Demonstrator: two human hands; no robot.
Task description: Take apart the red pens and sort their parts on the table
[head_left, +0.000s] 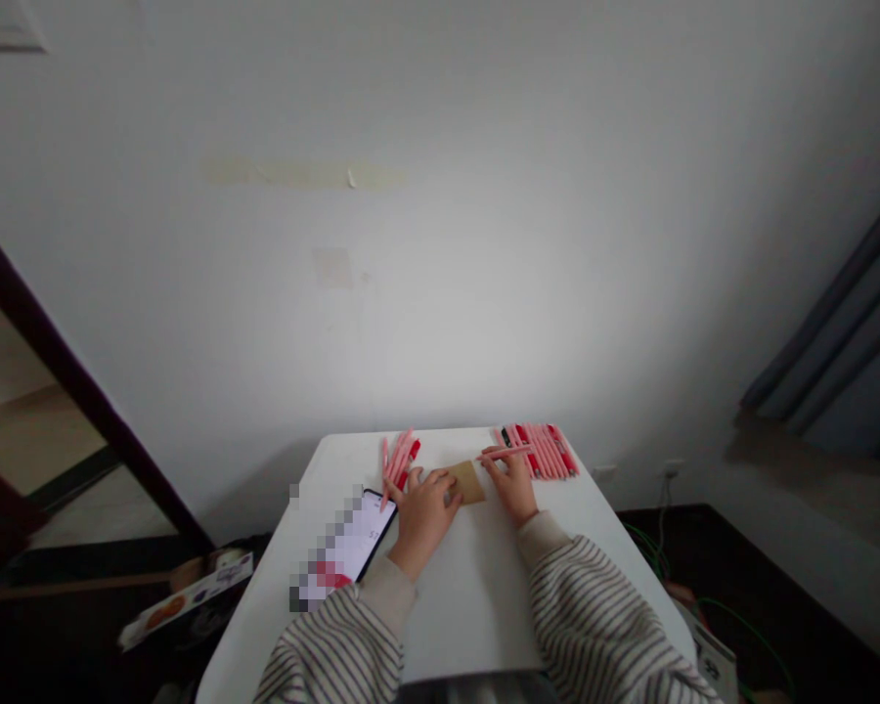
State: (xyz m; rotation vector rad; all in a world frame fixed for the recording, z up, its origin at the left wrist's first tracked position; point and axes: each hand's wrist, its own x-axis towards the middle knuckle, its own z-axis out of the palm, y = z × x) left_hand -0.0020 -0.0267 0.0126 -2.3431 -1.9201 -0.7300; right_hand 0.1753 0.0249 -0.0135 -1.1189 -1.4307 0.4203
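My left hand [426,513] lies with its fingers spread, the fingertips on the left part of a small brown piece of paper or card [470,483]. My right hand [514,489] is closed on a pink pen [509,452], which lies nearly level across its fingers just above the brown piece's right corner. Left of the brown piece is a loose group of pink and red pens [400,460]; one reaches down by my left hand. At the far right of the table, a row of pink and red pens [550,452] lies side by side.
A phone [356,538] with its screen lit lies left of my left hand on the white table [476,616]. The wall [440,293] rises behind the table's far edge. Green cables [656,548] run on the floor to the right, and a box [191,596] stands low at left.
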